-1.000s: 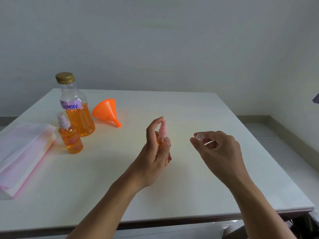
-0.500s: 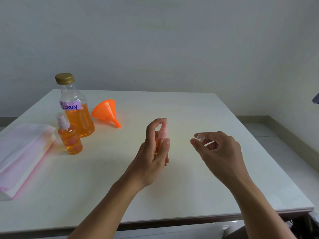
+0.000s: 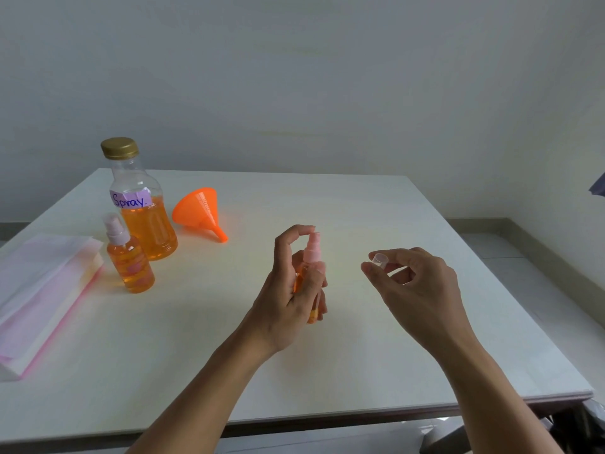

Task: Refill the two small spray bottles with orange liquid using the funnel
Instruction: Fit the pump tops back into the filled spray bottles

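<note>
A white table (image 3: 360,204) with a pale, faintly veined top stands in a room corner, its far edge near a plain off-white wall (image 3: 327,77). To the right, light floor tiles (image 3: 504,257) meet a grey skirting (image 3: 543,247) (it runs along the wall's foot). Illumination soft and diffuse.

The forefinger of the left hand (image 3: 281,299), lifted in a loose arch beside the small spray bottle (image 3: 311,257) a second ago, has hooked forward and down. Half a second ago it was closing in on the bottle's pink pump head; now it is bent more sharply, and its fingertip (image 3: 307,228) sits right over the top of the pump, where earlier it stood up and to the left of it.
</note>
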